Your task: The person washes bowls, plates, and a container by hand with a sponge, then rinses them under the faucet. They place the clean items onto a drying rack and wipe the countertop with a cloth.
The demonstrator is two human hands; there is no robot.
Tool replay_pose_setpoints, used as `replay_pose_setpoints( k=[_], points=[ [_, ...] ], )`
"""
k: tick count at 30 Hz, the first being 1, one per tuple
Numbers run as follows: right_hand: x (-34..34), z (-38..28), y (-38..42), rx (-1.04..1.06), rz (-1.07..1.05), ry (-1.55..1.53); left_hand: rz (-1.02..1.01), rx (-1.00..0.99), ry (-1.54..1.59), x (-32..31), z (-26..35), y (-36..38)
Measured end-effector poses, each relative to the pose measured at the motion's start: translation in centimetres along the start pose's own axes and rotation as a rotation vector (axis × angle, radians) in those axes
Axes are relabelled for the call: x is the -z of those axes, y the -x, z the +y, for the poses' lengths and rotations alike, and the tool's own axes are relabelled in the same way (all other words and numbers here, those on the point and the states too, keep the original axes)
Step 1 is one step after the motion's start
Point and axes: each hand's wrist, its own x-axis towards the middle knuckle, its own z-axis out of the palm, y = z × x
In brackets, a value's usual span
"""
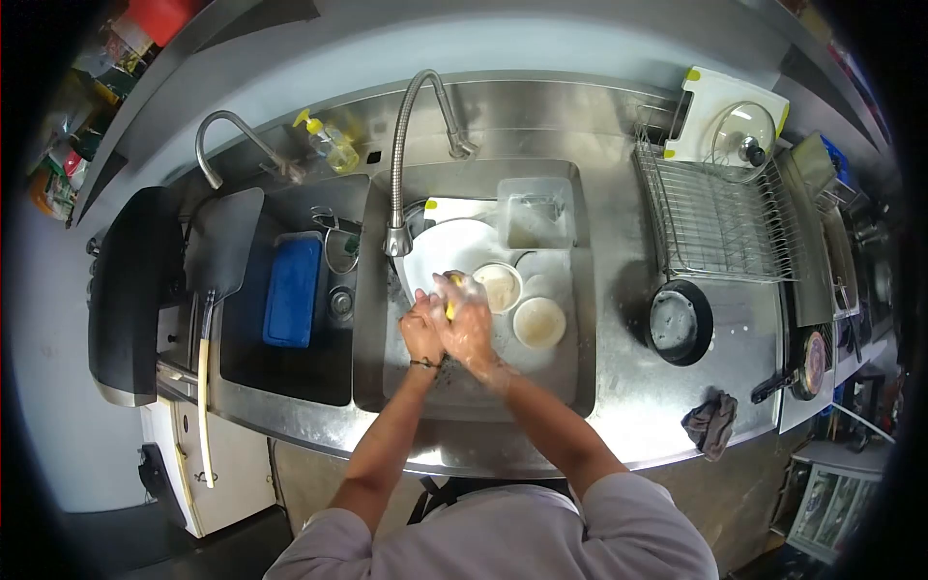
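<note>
Bright yellow shows on the sponge-like piece (450, 309) between fingers (472, 290) streaked with white foam. The large plate (449, 246) is plain white, and the two small bowls, one upper (498, 287) and one lower (539, 323), are off-white with creamy insides. The tray (293, 295) is solid blue (a vivid patch against its dull grey basin). The surface (619, 319) is silvery grey, the pump bottle (335, 152) yellow, the pan (708, 331) black, the cloth (711, 425) dark grey-brown, and the board (694, 121) white with yellow-green corners.
</note>
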Motion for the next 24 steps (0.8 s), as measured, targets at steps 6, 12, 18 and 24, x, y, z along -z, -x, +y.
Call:
replay_pose_setpoints(
  k=[6, 12, 18, 24],
  points=[
    [4.1, 7.7, 1.7, -0.753, -0.706, -0.945, -0.324, -0.819, -0.124, 2.5, 0.3, 2.2],
    [18.0, 8.6, 7.8, -0.813, -0.391, -0.347, -0.306, -0.317, -0.027, -2.3, -1.0, 2.2],
    [28.0, 7.6, 10.7, -0.714, -0.119, 0.016, -0.359, -0.135, -0.362, -11.6, -10.4, -2.0],
    [28.2, 7.5, 11.5, -0.799, 0.081, 0.134, -0.133, -0.198, -0.649, -13.0, -6.4, -3.2]
  ],
)
